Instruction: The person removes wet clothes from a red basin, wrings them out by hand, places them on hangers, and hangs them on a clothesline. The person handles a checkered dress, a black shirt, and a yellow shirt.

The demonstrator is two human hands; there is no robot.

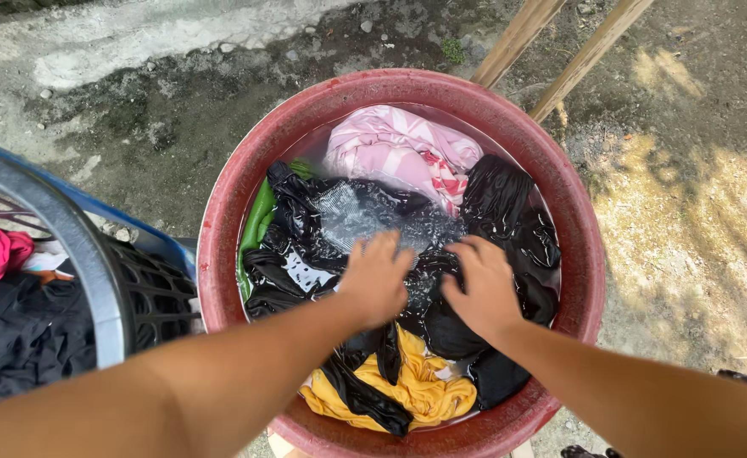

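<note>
Both hands, left hand (376, 276) and right hand (484, 284), press half-curled into glossy, soaked black clothes (323, 225) under them in a water-filled red tub (221, 229), gripping the wet fabric.

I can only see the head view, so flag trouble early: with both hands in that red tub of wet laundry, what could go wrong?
1. The red tub looks nearly full; pushing the left hand and right hand into the black garment may slop water over.
2. Dark cloth soaks beside the pink cloth and yellow cloth; dye might transfer.
</note>
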